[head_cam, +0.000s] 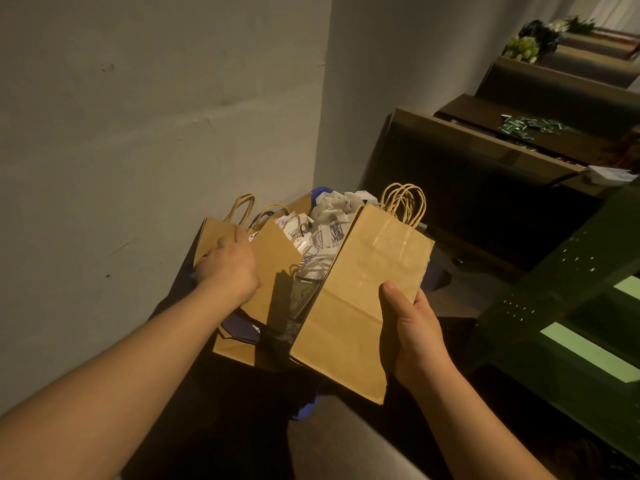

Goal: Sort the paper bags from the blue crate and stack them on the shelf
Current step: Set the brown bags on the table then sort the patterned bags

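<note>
My right hand grips a flat stack of brown paper bags by its right edge, thumb on top, twisted-paper handles pointing away. My left hand reaches into the blue crate and holds the top of another brown paper bag standing at the crate's left side. A third brown bag leans beside it. White printed paper bags fill the crate's middle. The crate is mostly hidden by the bags; only bits of blue rim show.
A grey wall stands close on the left and behind the crate. Dark wooden shelves step upward at the right, with green packets and flowers on them. A dark green metal shelf frame is at the near right.
</note>
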A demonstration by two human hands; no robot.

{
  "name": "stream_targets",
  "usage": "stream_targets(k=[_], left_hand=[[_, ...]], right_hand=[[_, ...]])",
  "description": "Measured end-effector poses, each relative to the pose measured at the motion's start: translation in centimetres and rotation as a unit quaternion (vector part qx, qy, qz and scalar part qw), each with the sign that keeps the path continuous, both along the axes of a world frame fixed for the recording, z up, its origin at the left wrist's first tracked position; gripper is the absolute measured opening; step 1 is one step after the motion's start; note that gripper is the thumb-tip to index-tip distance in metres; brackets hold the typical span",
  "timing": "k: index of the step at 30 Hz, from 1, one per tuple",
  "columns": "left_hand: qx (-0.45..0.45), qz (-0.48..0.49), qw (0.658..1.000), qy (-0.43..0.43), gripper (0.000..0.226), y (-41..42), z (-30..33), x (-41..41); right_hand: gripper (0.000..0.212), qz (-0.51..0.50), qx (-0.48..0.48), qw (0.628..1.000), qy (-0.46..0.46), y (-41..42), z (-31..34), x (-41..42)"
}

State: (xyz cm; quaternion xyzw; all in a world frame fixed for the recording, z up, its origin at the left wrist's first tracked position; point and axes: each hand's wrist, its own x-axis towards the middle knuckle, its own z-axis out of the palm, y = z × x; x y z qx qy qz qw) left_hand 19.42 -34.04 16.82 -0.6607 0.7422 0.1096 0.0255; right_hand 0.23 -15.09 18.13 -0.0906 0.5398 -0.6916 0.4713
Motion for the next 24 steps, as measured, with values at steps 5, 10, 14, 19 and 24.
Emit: stream_targets(k=[5,10,14,19,24], left_hand=[[0.060,-0.013,0.989,0.135,0.025,0.5,2.2,0.3],[0.092,-0.016,0.940,0.328,0.012,2.1,4.8,0.3],[0.137,-0.037,0.875,0.463,0.021,3.7,7.6,-0.2],[0.192,-0.030,0.807,0.558,0.026,6.1,8.9,-1.3],[0.229,-0.030,0.774,0.590,0.031,9.1,9.1,-3.2]], right_hand=[[0.030,0.021,-0.005,1.000,-0.001,0.3,0.4,0.4],[0.027,0.026,-0.010,0.999,-0.023,0.2,0.8,0.5],[0.025,0.021,-0.028,0.999,-0.020,0.4,1.7,0.3],[0.028,0.034,-0.058,0.997,0.028,1.2,3.9,-0.1],[0.023,0.044,-0.044,0.996,0.069,2.1,4.4,-0.6]])
